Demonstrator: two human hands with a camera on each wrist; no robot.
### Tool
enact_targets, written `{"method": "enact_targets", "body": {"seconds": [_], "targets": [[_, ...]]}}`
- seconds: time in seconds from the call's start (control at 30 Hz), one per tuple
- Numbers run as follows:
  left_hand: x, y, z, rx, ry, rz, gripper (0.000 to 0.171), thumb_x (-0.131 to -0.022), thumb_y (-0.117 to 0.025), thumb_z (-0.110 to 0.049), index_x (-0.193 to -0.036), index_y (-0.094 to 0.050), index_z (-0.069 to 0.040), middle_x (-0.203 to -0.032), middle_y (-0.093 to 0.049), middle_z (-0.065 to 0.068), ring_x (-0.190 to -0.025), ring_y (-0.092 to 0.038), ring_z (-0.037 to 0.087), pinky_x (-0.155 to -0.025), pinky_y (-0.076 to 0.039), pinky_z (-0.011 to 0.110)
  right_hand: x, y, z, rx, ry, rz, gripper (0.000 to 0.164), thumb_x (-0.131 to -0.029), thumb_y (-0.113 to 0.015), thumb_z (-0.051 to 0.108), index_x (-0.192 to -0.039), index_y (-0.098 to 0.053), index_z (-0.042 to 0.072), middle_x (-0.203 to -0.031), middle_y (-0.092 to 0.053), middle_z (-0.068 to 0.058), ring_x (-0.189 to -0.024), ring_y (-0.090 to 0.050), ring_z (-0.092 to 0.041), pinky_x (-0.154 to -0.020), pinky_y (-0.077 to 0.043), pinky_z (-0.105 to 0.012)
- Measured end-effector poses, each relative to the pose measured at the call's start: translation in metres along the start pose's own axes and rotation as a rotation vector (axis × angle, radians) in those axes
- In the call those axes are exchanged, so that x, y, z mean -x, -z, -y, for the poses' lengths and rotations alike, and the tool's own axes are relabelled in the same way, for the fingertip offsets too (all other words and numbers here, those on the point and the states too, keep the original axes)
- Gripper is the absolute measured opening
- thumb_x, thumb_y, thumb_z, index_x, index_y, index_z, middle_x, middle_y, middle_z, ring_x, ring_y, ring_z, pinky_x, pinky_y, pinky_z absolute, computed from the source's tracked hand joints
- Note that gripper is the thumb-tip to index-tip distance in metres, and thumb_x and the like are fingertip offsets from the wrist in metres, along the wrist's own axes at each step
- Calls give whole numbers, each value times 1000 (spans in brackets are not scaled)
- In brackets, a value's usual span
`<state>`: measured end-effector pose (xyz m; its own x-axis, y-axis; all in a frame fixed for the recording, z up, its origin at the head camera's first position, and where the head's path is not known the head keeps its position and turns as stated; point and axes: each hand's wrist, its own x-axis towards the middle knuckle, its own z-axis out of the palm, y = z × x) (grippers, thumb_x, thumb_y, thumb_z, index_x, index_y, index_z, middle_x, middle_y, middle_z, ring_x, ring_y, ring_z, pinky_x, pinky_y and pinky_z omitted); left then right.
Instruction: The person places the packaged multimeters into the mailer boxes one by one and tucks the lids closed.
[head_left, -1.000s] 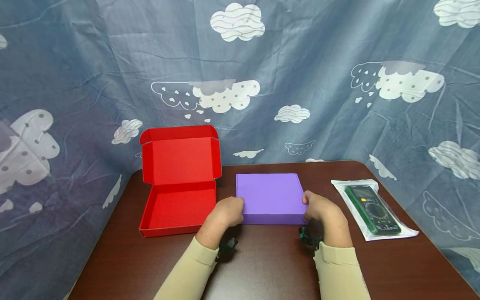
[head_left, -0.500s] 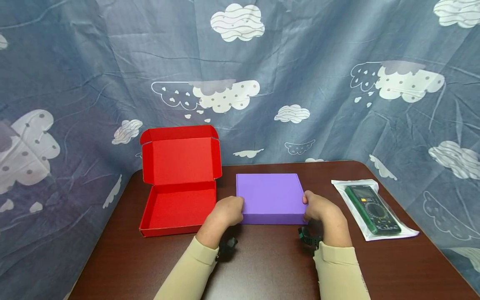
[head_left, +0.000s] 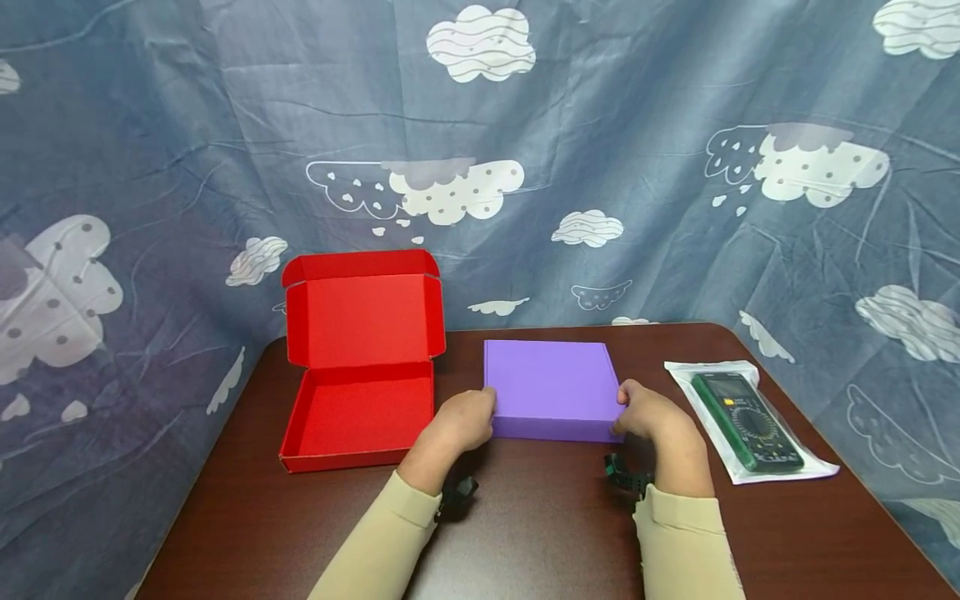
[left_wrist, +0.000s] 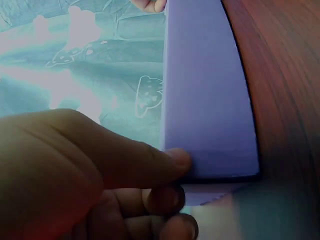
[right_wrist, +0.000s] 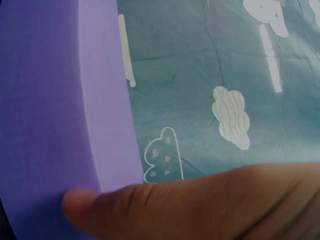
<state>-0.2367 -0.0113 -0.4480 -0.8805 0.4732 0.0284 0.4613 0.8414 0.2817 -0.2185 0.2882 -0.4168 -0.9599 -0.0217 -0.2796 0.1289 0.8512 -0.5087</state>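
A closed purple box (head_left: 551, 379) sits near the middle of the table, between my two hands. My left hand (head_left: 463, 419) grips its front left corner. In the left wrist view the thumb (left_wrist: 130, 157) lies against the box's front face, with the other fingers curled at its end. At the front right corner my right hand (head_left: 660, 421) holds the box; the right wrist view has that thumb (right_wrist: 150, 210) pressed on the purple front. Whether the box's underside touches the table cannot be told. The right hand's other fingers are mostly hidden.
To the left stands a red box (head_left: 367, 412) with its lid raised and nothing inside. A multimeter (head_left: 750, 421) in a clear and white pouch lies at the right. Behind the dark wooden table (head_left: 525, 533) hangs a blue cloud-patterned cloth (head_left: 637, 108).
Over the last half second the purple box has shifted a little to the right and away from me, turning slightly. Both hands moved with it. Before that, everything was still.
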Motion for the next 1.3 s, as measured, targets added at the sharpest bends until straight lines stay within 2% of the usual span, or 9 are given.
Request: {"method": "enact_targets", "body": {"seconds": [0.17,0.33,0.5,0.67,0.93,1.13,1.3], "targets": [[-3,-5,1,47,-26,-55,12,-89,-66,-1,-96,-61,-9,-83,-66,5,-80,-65,21,-74,-53,33,2,3,-2,23,-7,-51,41,-82,-79,15,-105,-47,1,-90,-56,-19,-86,-54,-36,-74,-43,-47],[-7,-9,0,105,-67,-74,18,-90,-64,2,-106,-63,-8,-95,-69,8,-89,-67,22,-83,-55,33,-1,5,-8,64,-23,-107,39,-88,-72,16,-112,-49,-4,-103,-60,-29,-90,-57,-41,-81,-46,-55],[-10,-14,-2,151,-116,-58,25,-91,-63,1,-116,-61,-5,-102,-67,8,-96,-65,21,-92,-53,31,-3,7,-12,96,-75,-142,41,-94,-62,16,-123,-50,-11,-119,-58,-37,-99,-59,-47,-86,-47,-60],[-12,-19,-5,190,-153,-44,35,-91,-62,1,-126,-59,-2,-105,-63,7,-99,-61,19,-93,-51,30,-5,10,-13,120,-85,-158,52,-97,-55,20,-133,-46,-16,-131,-53,-41,-113,-57,-54,-92,-46,-64],[-14,-27,-8,206,-189,-14,52,-94,-62,-4,-145,-52,0,-118,-60,9,-105,-59,18,-97,-49,30,-7,8,-12,114,-57,-152,62,-100,-55,21,-141,-38,-21,-140,-42,-45,-128,-45,-60,-104,-38,-67],[-12,-24,-9,202,-199,-5,53,-94,-63,-6,-146,-52,-1,-119,-62,10,-107,-61,19,-98,-49,30,-6,8,-11,81,-56,-134,65,-100,-57,24,-143,-36,-21,-143,-39,-45,-131,-40,-61,-106,-35,-69],[-9,-13,-7,175,-178,-5,51,-96,-64,-13,-145,-54,-3,-128,-63,10,-117,-61,21,-104,-47,33,-3,12,-13,55,-52,-150,68,-100,-57,24,-144,-34,-21,-143,-38,-46,-132,-40,-61,-106,-35,-68]]}}
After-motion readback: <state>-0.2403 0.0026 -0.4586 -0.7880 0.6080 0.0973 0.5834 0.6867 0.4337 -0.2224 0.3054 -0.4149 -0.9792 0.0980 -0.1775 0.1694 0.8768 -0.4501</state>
